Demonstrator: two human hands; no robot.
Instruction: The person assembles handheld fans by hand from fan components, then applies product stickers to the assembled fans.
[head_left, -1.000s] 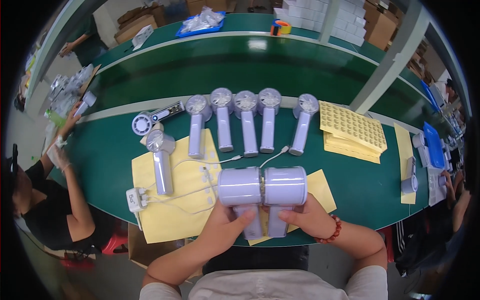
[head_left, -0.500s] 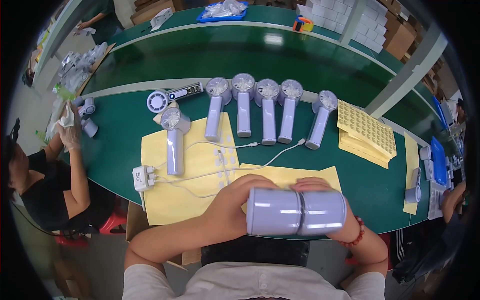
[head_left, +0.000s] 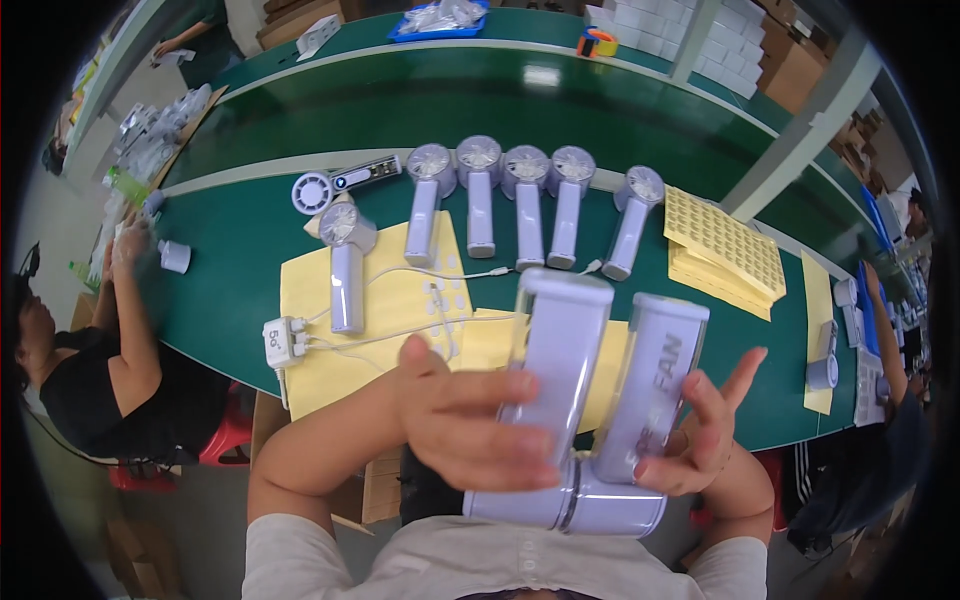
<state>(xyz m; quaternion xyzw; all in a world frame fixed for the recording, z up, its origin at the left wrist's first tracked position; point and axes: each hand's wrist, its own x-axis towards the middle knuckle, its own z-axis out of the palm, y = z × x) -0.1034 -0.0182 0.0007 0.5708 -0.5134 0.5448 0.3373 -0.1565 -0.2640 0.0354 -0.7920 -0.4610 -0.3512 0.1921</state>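
Head view, lower centre: left hand (head_left: 470,425) and right hand (head_left: 700,430) grasping two handheld fans (head_left: 590,400); likely light, rigid, smooth; handles best.

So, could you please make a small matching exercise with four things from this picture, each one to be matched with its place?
Things:
1. two lilac handheld fans
2. white charger block
3. stack of yellow sticker sheets
4. roll of tape

Places:
A. at the far edge of the green table
B. held in the left hand and right hand
C. right of the row of fans
D. left on the yellow paper, cables plugged in

Pairs: 1-B, 2-D, 3-C, 4-A
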